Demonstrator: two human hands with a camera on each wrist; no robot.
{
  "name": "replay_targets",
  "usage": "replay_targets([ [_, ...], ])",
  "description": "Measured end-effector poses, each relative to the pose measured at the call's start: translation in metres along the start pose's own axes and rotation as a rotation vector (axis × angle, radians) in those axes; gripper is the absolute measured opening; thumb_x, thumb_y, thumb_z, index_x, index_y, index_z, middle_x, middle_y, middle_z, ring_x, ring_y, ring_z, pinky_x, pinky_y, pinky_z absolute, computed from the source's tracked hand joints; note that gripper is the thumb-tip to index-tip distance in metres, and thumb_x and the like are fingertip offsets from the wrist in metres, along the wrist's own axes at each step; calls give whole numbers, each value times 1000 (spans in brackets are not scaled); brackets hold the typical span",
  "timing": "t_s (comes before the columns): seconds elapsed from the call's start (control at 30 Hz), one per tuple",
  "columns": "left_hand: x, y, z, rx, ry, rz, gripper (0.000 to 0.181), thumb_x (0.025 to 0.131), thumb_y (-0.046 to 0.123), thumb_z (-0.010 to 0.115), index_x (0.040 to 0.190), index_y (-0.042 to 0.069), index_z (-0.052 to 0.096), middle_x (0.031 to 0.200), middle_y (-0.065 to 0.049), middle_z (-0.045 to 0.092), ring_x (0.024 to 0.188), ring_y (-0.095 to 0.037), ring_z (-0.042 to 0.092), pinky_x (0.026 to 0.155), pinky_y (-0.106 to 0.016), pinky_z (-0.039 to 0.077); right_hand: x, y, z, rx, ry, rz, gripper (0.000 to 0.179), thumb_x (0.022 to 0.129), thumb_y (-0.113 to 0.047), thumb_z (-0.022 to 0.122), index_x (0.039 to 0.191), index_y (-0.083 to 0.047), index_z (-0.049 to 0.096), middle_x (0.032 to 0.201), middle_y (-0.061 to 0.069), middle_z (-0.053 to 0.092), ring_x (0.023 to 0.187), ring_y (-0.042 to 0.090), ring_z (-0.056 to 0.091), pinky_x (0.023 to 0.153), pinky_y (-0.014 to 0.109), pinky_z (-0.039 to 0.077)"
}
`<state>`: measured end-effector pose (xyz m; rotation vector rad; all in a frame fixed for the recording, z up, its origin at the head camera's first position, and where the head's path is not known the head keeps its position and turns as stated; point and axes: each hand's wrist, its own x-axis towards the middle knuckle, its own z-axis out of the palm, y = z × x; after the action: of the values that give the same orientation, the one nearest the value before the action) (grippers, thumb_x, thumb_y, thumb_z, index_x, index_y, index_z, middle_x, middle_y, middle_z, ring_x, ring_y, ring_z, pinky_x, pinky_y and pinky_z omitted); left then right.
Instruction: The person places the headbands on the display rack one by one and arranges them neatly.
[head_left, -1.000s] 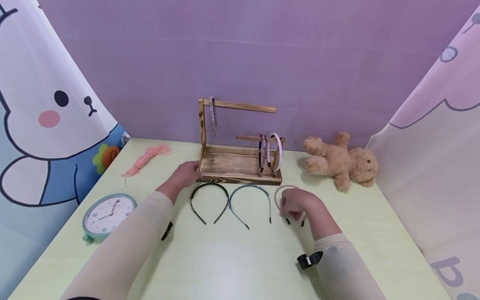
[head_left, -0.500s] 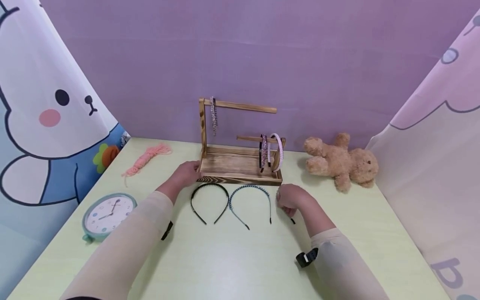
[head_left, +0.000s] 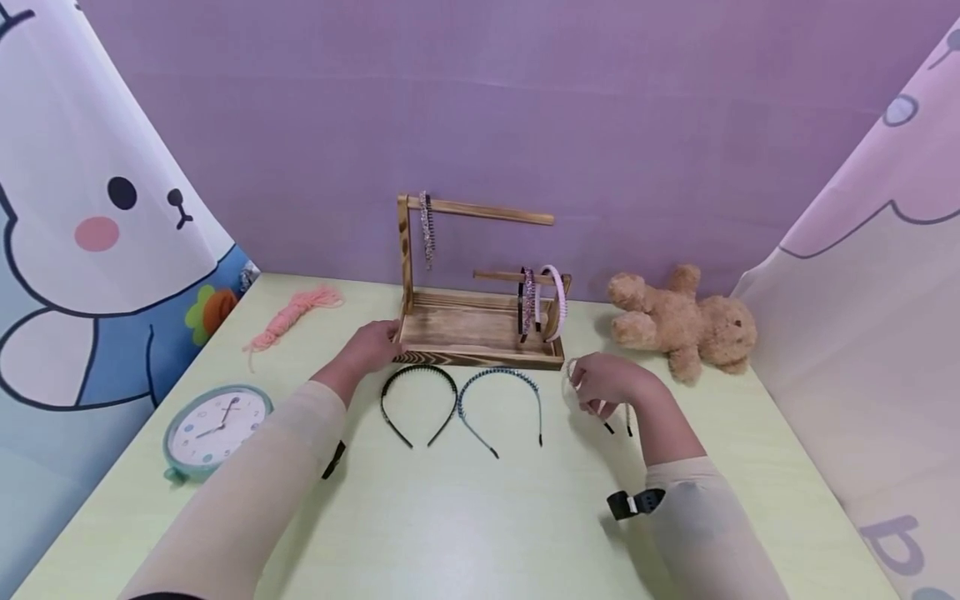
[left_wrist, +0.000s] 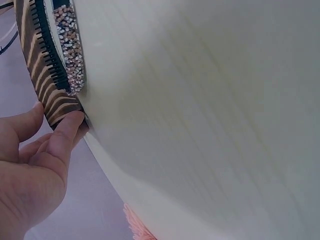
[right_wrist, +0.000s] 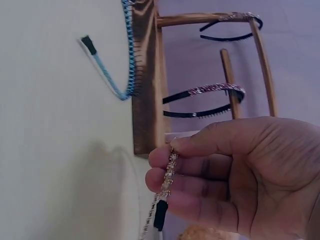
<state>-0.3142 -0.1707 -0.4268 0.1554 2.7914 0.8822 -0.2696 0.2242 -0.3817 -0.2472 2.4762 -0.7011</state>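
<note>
My left hand point(head_left: 369, 347) holds the left end of a wooden headband rack point(head_left: 465, 327), thumb on one side and fingers on the other. Between the thumb and fingers of my right hand point(head_left: 613, 382) is a beaded headband point(right_wrist: 169, 172) with black tips, right of the rack's front corner. Part of that headband is hidden behind the hand. On the table in front of the rack lie a black headband point(head_left: 422, 369) and a blue headband point(head_left: 498, 372). A sparkly headband point(head_left: 427, 229) hangs from the upper bar; a glittery headband point(head_left: 528, 304) and a pink headband point(head_left: 559, 304) hang from the lower one.
A teddy bear point(head_left: 678, 323) lies to the right of the rack. At the left are a bundle of pink yarn point(head_left: 292, 317) and a round clock point(head_left: 217, 429) on the table point(head_left: 450, 525). Purple cloth point(head_left: 480, 125) hangs behind.
My right hand has taken up the beaded headband from the table, and it now shows tilted in the fingers, shifted slightly right. My left hand and the rack have stayed put.
</note>
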Motion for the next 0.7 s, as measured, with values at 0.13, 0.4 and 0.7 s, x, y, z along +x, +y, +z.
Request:
replay_targets([
  [0.13, 0, -1, 1, -5, 1, 5, 57, 102, 20, 52, 152, 1, 32, 151, -24, 39, 140, -43, 35, 116, -54, 31, -4, 0, -7, 4, -11, 8, 36, 84, 2, 56, 120, 4, 56, 81, 15, 67, 73, 25, 67, 61, 37, 61],
  [0.4, -1, 1, 0, -9, 0, 3, 57, 102, 20, 52, 152, 0, 33, 151, -24, 39, 140, -42, 35, 116, -53, 31, -12, 3, -21, 171, 93, -65, 22, 91, -4, 55, 110, 5, 50, 89, 19, 63, 77, 28, 65, 68, 44, 61],
  [0.7, -3, 4, -1, -5, 1, 6, 57, 102, 20, 52, 151, -1, 33, 151, -25, 39, 140, -43, 35, 116, -53, 31, -17, -2, -37, 295, 311, -149, 18, 99, -5, 51, 113, 6, 50, 101, 24, 63, 89, 32, 68, 78, 42, 61],
])
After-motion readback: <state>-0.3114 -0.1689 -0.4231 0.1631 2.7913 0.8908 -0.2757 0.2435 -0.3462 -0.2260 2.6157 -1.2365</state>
